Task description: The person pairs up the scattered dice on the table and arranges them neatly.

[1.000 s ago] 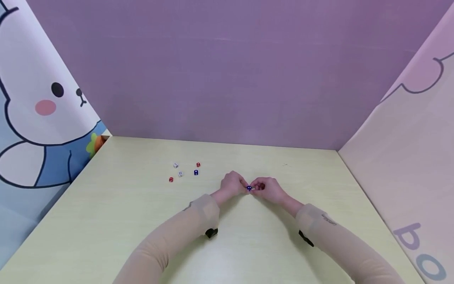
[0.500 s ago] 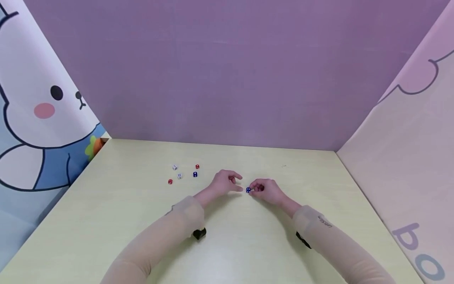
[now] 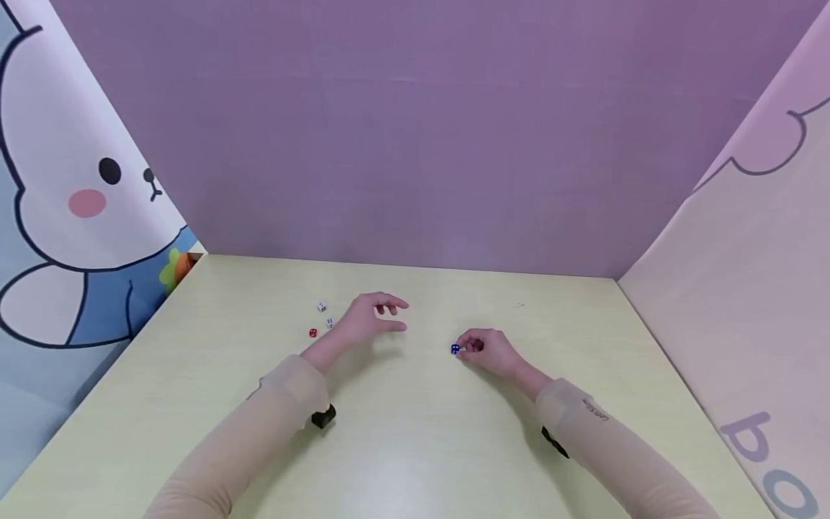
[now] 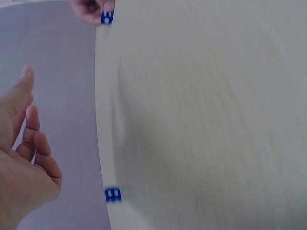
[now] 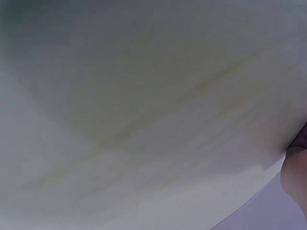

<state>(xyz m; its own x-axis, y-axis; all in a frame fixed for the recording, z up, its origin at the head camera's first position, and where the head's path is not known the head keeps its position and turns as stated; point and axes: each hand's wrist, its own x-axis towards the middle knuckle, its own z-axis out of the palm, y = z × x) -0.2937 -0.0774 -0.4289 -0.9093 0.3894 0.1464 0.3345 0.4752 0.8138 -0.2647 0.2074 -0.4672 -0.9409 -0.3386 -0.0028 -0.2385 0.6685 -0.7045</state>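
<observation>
My right hand [image 3: 491, 350] pinches a blue die [image 3: 455, 349] with white pips between thumb and fingertips, low over the table. The left wrist view shows that die at the top, at the right hand's fingertips. My left hand [image 3: 367, 319] hovers over the table with its fingers spread and holds nothing. Another blue die [image 4: 113, 194] lies below it in the left wrist view; the head view hides it behind the left hand. Two white dice [image 3: 321, 307] and a red die [image 3: 313, 333] lie left of that hand. Only a sliver of the right hand [image 5: 295, 184] shows in the right wrist view.
The pale wooden table [image 3: 415, 447] runs back to a purple wall [image 3: 415, 144]. A panel with a cartoon rabbit [image 3: 58, 209] stands on the left, and a pale panel [image 3: 765, 303] on the right. A small mark [image 3: 520, 305] is on the table at the back right.
My left hand has let go of the blue die at the right fingertips, opened and moved left. It now covers a red and a blue die in the head view. The right hand stays put.
</observation>
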